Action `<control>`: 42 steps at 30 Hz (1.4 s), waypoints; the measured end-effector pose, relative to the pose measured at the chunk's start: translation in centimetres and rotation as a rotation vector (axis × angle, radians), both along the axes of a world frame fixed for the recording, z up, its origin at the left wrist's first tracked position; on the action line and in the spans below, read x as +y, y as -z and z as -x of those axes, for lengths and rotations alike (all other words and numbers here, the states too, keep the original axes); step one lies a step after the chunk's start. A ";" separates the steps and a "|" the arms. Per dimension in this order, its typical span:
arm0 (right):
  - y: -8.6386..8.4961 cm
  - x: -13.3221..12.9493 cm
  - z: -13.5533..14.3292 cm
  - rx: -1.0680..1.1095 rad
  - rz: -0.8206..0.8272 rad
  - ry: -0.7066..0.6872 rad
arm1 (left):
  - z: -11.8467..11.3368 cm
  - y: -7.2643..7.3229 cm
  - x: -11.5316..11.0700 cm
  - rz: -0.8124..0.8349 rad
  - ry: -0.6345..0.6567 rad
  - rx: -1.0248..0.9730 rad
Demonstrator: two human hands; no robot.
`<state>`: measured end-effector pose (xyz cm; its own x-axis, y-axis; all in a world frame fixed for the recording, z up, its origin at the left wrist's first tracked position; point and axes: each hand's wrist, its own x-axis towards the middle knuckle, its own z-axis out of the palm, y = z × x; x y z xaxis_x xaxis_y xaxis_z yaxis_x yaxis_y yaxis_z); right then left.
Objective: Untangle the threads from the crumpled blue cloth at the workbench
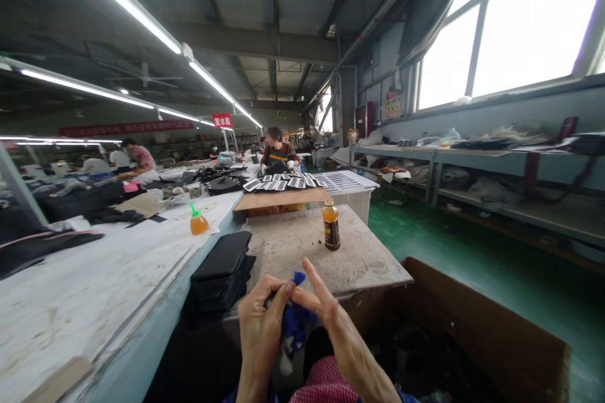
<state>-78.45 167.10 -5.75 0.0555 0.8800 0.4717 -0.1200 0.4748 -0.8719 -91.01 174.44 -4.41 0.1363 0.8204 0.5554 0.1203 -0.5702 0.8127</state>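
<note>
My left hand [261,318] is closed, thumb and fingers pinching a crumpled blue-and-white cloth [297,327]. A blue tip of it pokes up above the thumb, and the rest hangs below between my hands. I cannot tell whether it is a rag or a glove. My right hand [325,303] meets the left from the right side, its fingers stretched out and apart, one pointing up, another touching the left fingertips. Ahead of them, a bottle of amber liquid [331,227] with a dark label stands on a worn board table [368,252].
Stacked black flat pieces [222,256] lie left of the board. A squeeze bottle [199,221] with a green nozzle stands on the long white table [132,264]. An open cardboard box [496,321] is at the right. Beyond, a gloved co-worker [278,150] works behind rows of pieces [283,182].
</note>
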 end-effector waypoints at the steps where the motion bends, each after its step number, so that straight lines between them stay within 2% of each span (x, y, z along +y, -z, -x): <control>1: 0.1 0.1 0.2 0.000 -0.008 -0.001 | 0.4 0.2 0.6 0.023 -0.047 -0.004; 3: 0.2 0.1 0.3 0.048 -0.038 -0.051 | 1.7 0.6 2.2 0.034 -0.221 -0.013; 5: -0.2 -0.2 0.1 0.188 -0.067 -0.109 | 3.8 1.1 4.0 0.033 -0.414 -0.012; 7: -1.0 -0.7 -0.1 0.350 -0.070 -0.119 | 5.7 1.4 5.1 0.074 -0.458 -0.017; 10: -2.1 -0.6 -0.1 0.499 -0.046 -0.137 | 6.8 1.3 4.9 0.133 -0.395 -0.114; 13: -2.3 0.5 0.7 0.610 0.010 -0.277 | 5.8 0.3 3.0 0.118 -0.253 -0.148; 17: -1.7 2.0 1.9 0.761 0.088 -0.400 | 4.3 -1.1 0.8 -0.008 -0.032 -0.113; 20: -1.5 2.6 2.3 0.803 0.103 -0.401 | 3.8 -1.6 0.4 -0.041 0.051 -0.107; 27: -1.5 2.9 2.7 0.815 0.082 -0.361 | 3.1 -1.4 0.9 -0.028 0.125 -0.096; 29: -1.3 2.9 2.8 0.786 0.094 -0.353 | 3.0 -1.1 1.0 -0.043 0.105 -0.108; 36: -0.8 2.8 4.2 0.597 0.061 -0.261 | 2.4 0.3 1.5 -0.053 -0.125 -0.189; 42: 0.4 3.7 6.3 0.526 0.013 -0.205 | 3.1 0.8 1.6 -0.140 -0.230 -0.244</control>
<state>-84.79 170.77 -6.14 0.1074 0.9030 0.4160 -0.6287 0.3858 -0.6752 -94.13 176.08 -5.24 -0.1932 0.7278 0.6581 0.0707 -0.6586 0.7491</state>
